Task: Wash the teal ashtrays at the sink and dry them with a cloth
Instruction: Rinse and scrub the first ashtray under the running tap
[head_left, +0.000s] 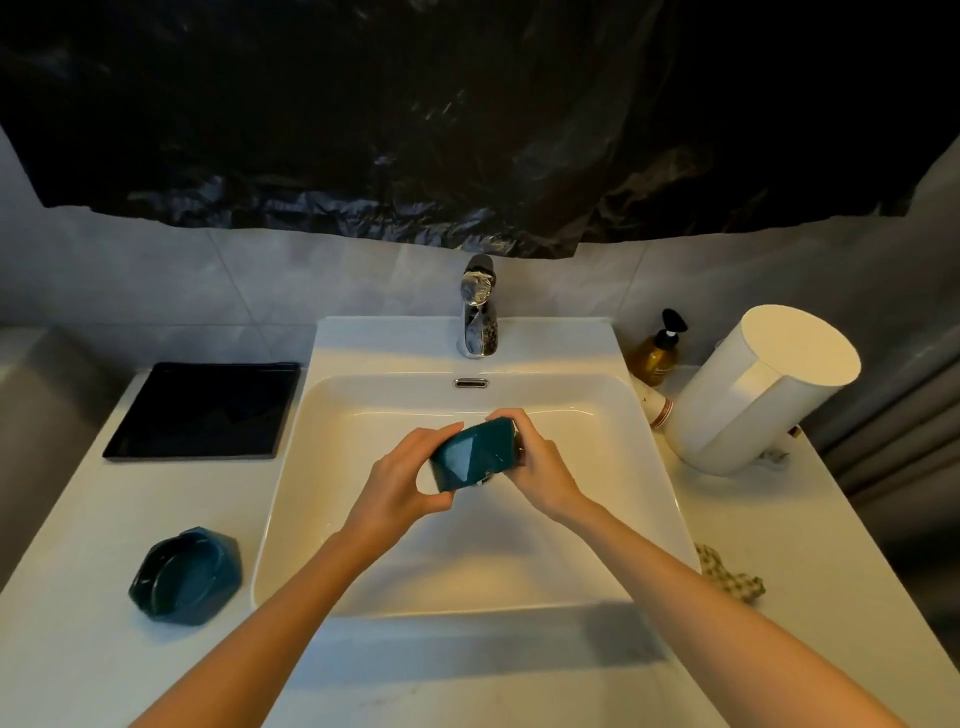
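Note:
Over the white sink basin (363, 519) I hold a teal faceted ashtray (470, 457) tilted on its side, its underside facing me. My left hand (405, 478) grips its left end with thumb below and fingers above. My right hand (530, 457) curls round its right end. A second teal ashtray (184, 576) sits upright on the counter left of the basin. A checked cloth (730, 574) lies on the counter at the right, partly behind my right forearm. The chrome tap (479, 312) stands behind the basin; I cannot tell whether water runs.
A black square tray (208, 410) lies on the counter at the back left. At the back right stand an amber pump bottle (655, 353) and a large white cylinder (758, 389) lying tilted. Black plastic sheet covers the wall above.

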